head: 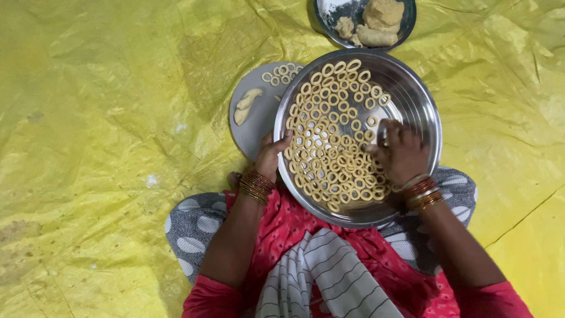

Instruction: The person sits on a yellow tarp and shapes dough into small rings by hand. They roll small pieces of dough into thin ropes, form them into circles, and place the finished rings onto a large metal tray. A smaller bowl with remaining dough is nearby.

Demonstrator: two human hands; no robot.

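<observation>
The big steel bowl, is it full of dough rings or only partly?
Partly full: dough rings cover the left and middle of the steel bowl; its right side is bare metal.

Both forearms are stretched forward from red sleeves, with bangles stacked on each wrist. The left hand [269, 156] is curled, thumb raised and pointing right. The right hand [400, 154] is held palm down, fingers bent and pressed together.

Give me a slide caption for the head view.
Left hand steadies a steel bowl of dough rings; right hand rests among them.
</observation>
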